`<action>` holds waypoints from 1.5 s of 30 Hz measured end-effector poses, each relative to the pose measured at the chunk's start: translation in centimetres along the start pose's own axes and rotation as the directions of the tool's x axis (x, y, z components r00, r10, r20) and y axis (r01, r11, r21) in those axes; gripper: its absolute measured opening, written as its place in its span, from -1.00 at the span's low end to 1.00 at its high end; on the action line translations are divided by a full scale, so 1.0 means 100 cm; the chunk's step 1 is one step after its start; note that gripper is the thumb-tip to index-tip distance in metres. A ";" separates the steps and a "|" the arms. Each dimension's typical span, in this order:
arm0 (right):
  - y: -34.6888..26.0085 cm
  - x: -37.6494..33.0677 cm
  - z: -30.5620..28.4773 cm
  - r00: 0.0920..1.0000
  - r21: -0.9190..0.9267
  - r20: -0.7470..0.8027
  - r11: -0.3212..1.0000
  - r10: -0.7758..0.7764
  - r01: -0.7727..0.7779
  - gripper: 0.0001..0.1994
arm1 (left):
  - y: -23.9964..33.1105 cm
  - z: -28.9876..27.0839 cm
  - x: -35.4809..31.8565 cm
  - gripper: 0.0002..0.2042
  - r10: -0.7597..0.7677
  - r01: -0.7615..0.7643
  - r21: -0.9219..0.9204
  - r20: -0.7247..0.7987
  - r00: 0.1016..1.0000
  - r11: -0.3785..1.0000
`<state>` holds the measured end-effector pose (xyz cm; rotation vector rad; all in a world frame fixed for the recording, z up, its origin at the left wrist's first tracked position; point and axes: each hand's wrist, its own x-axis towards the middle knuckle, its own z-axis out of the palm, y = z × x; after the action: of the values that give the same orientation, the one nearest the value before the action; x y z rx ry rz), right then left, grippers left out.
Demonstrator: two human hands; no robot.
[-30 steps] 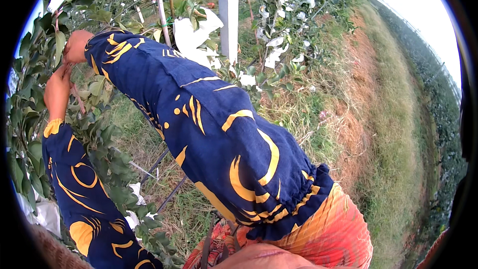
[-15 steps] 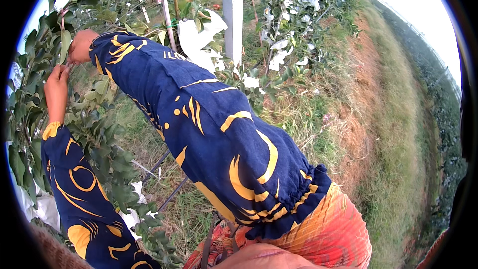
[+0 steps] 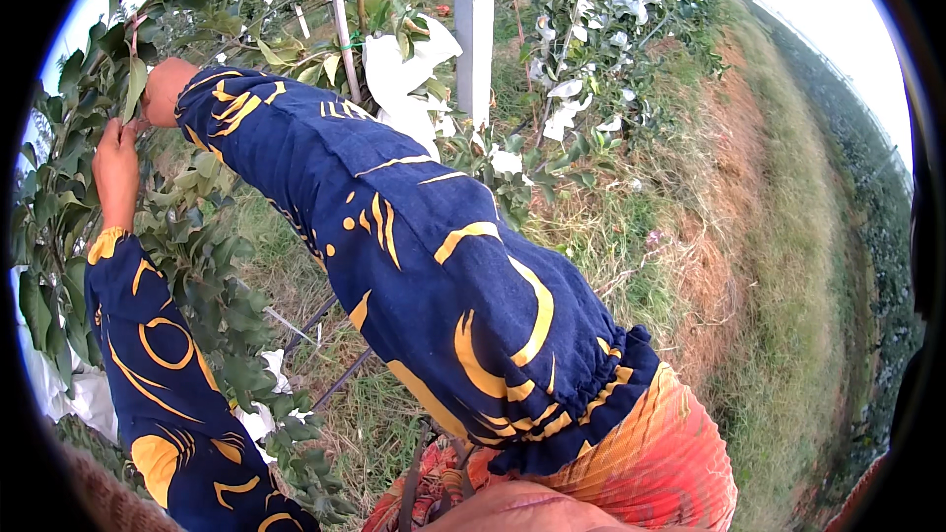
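Observation:
At the upper left, both hands meet among the dark green leaves of a tree [image 3: 69, 187]. My left hand [image 3: 116, 175] reaches up from below, its fingers pressed together at the tips. Just above it my right hand [image 3: 168, 89] is bent inward with curled fingers, partly behind a long hanging leaf [image 3: 135, 89]. Whatever sits between the fingertips is too small and covered to make out. Navy sleeves with yellow marks cover both arms; the right sleeve [image 3: 394, 207] crosses the middle of the view.
White bags [image 3: 399, 74] hang on branches beyond my right arm, near a pale post [image 3: 474, 39]. More white bags [image 3: 562, 108] dot another tree. Thin stakes and wires run between branches. Grass and a strip of reddish soil [image 3: 724, 187] lie to the right.
The scene has shifted slightly rightward in view. My left hand's fingertips have risen a little closer to the right hand, under the hanging leaf.

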<state>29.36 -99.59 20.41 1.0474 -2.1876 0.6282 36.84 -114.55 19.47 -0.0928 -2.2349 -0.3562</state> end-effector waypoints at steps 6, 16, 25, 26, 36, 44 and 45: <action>0.001 0.003 -0.013 0.999 0.029 -0.016 0.999 -0.043 0.044 -0.78 | 0.006 0.007 -0.008 -0.76 0.283 -0.280 0.044 -0.167 0.944 0.959; 0.015 0.000 -0.015 0.995 -0.044 0.007 0.994 -0.095 0.095 -0.75 | 0.092 0.007 -0.082 -0.78 0.096 -0.098 0.102 0.021 0.995 0.990; 0.001 -0.016 -0.038 0.963 0.219 0.150 0.957 -0.225 0.189 -0.56 | 0.090 -0.004 -0.090 -0.90 0.190 -0.190 0.002 -0.004 0.982 0.982; 0.001 -0.015 -0.037 0.965 0.239 0.174 0.959 -0.196 0.152 -0.59 | 0.088 -0.004 -0.088 -0.90 0.195 -0.195 -0.016 0.001 0.981 0.981; -0.004 -0.024 -0.041 0.979 0.401 0.157 0.914 -0.129 0.056 -0.59 | 0.048 -0.013 -0.028 -0.85 0.128 -0.158 -0.103 -0.254 0.959 0.982; 0.000 -0.028 -0.035 0.983 0.484 0.131 0.873 -0.131 0.051 -0.61 | 0.032 -0.011 -0.017 -0.79 0.018 0.002 -0.242 0.083 0.996 0.970; 0.000 -0.030 -0.035 0.985 0.443 0.122 0.895 -0.121 0.055 -0.61 | 0.035 -0.011 -0.019 -0.80 0.001 0.016 -0.200 0.086 0.996 0.980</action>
<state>31.99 -95.78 20.73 1.4558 -2.1560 1.0661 39.51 -111.39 19.50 -0.2108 -2.2784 -0.5916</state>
